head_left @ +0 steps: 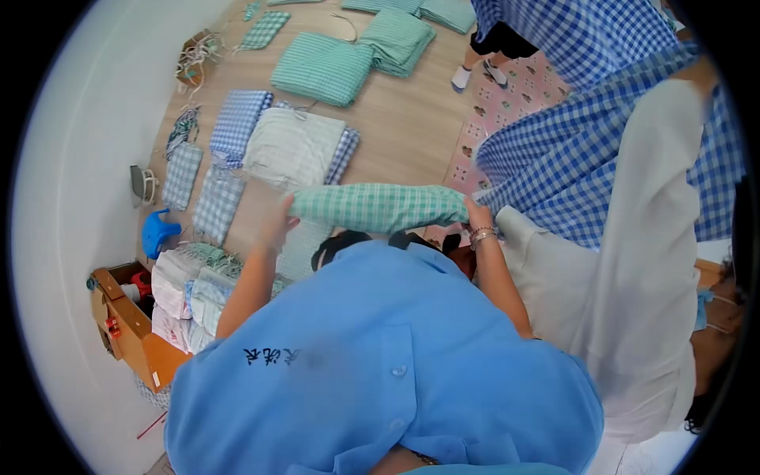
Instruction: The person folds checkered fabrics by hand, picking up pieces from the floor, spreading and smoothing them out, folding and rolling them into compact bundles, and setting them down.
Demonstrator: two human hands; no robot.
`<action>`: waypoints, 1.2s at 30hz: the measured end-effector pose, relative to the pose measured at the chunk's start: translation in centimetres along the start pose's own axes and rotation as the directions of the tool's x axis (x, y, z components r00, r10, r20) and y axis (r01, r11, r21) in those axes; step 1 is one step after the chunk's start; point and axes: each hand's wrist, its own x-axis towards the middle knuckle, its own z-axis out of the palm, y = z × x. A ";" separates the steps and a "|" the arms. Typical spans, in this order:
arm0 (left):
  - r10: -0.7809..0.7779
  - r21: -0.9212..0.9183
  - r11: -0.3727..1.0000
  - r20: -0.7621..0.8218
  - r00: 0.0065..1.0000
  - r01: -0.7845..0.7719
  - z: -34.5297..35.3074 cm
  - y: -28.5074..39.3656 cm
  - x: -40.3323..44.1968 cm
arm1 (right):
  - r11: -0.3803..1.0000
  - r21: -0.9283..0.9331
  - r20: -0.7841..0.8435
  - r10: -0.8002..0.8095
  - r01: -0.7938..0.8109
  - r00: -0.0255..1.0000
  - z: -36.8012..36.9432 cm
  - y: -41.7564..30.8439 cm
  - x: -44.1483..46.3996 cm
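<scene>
The green-and-white checked cloth is up off the floor, a folded, narrow bundle stretched crosswise in front of the wearer's blue shirt. The left hand has one end and the right hand, with bracelets at its wrist, has the other, the fingers of each closed on the fabric; how far they wrap underneath I can't tell from here. I'd judge it light and soft, nothing to break, but apt to sag in the middle or let its layers slip, so both ends are the sensible hold, with every layer pinched together. Beyond it lie a folded white cloth, a blue checked stack and a plump green bundle. Off to the right, a co-worker's white sleeve reaches across a big, loose blue checked sheet, beside the pink patterned mat.
</scene>
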 end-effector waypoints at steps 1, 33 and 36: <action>-0.010 0.001 1.000 0.015 1.000 0.010 1.0 1.0 1.1 | 1.000 -0.008 -0.014 0.007 -0.007 1.000 0.0 -0.5 0.4; -0.043 -0.422 0.897 -0.379 0.925 -0.131 -5.6 31.3 33.5 | 0.891 -0.419 0.470 0.049 0.173 0.881 32.1 -48.2 35.8; -0.074 -0.449 0.879 -0.462 0.884 -0.161 -0.3 36.5 34.9 | 0.891 -0.367 0.539 -0.031 0.268 0.842 34.1 -55.3 41.3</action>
